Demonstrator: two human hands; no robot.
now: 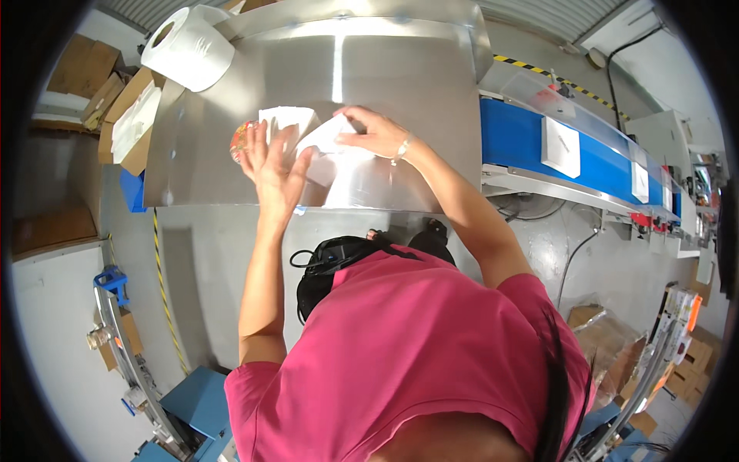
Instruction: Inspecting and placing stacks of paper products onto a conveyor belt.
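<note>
On the metal table, my left hand (271,165) lies with its fingers spread over a white packet-like piece (289,115). Beside those fingers, at the left, is a rounded thing with a red floral pattern (239,143), partly covered by the hand. My right hand (376,132) comes in from the right, thumb and fingers closed on the edge of a white folded sheet (327,135). Glare on the sheet hides whether it is paper or a thin pouch. A bracelet sits on my right wrist.
A big white roll (188,48) stands at the table's (416,85) far left corner. Open cardboard boxes (131,123) are to the left. At the right runs a blue conveyor belt (512,135) carrying flat white packets (560,146), with a clear guard along it.
</note>
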